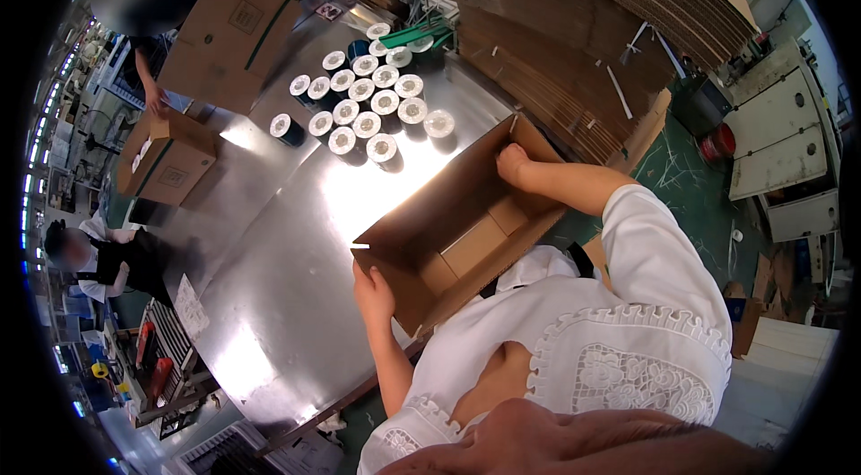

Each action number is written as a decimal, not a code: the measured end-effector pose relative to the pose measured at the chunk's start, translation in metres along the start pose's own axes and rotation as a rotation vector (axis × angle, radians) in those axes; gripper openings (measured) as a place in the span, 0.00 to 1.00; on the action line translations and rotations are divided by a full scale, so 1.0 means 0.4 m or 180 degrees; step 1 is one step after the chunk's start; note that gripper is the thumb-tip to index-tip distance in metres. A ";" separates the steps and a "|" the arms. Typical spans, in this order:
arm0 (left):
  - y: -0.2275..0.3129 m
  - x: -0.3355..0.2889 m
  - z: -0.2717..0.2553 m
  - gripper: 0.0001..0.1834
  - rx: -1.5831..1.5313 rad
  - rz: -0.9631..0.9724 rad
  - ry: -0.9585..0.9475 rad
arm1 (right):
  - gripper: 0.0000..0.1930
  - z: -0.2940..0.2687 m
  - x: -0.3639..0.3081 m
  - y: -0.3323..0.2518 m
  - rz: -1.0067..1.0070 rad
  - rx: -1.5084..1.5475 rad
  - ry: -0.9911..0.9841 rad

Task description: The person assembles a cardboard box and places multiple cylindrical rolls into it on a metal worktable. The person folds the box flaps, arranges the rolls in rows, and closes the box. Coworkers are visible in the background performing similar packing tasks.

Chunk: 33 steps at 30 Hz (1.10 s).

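An open brown cardboard box [475, 246] is tilted against my front at the table's near edge, its inside showing the folded bottom panels. My left hand [375, 294] grips its left end, with the thumb near the rim. At the box's far right corner, my right hand [513, 163] reaches inside, its fingers curled against the end wall. Beyond the box, several spools with round white tops [381, 148] and dark sides stand grouped on the shiny metal table [314, 233].
Across the table, a co-worker's hands [154, 100] handle a large carton [233, 35] beside a smaller open carton [170, 156]. Tall stacks of flattened cardboard [547, 44] rise at the far right. Green strips [417, 33] lie behind the spools. Another person [117, 260] stands left; cabinets [780, 134] stand right.
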<state>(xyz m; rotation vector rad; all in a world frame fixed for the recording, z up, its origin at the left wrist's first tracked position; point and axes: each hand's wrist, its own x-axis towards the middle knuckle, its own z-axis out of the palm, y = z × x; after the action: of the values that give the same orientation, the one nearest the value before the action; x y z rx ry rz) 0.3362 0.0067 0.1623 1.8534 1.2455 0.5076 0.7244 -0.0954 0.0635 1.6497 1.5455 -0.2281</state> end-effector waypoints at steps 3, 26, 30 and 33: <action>0.006 0.009 -0.001 0.20 -0.0033 -0.0030 -0.0082 | 0.10 0.008 -0.014 0.039 -0.0591 0.0801 0.0175; -0.338 0.020 -0.041 0.23 -0.2279 -0.1778 -0.0518 | 0.27 0.173 -0.296 0.250 0.0425 0.7027 0.0414; -0.198 -0.026 -0.006 0.24 0.1384 -0.0060 0.1135 | 0.34 0.213 -0.284 0.208 0.1201 0.3961 0.1842; -0.131 -0.062 0.029 0.25 0.1497 0.0089 0.0554 | 0.38 0.100 -0.259 0.176 0.0906 0.2979 0.1777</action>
<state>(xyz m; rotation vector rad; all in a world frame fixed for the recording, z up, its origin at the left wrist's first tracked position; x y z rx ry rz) 0.3041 -0.0114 0.1159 2.2556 1.5576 0.4214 0.7799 -0.1904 0.1357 2.8324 1.6771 -0.3983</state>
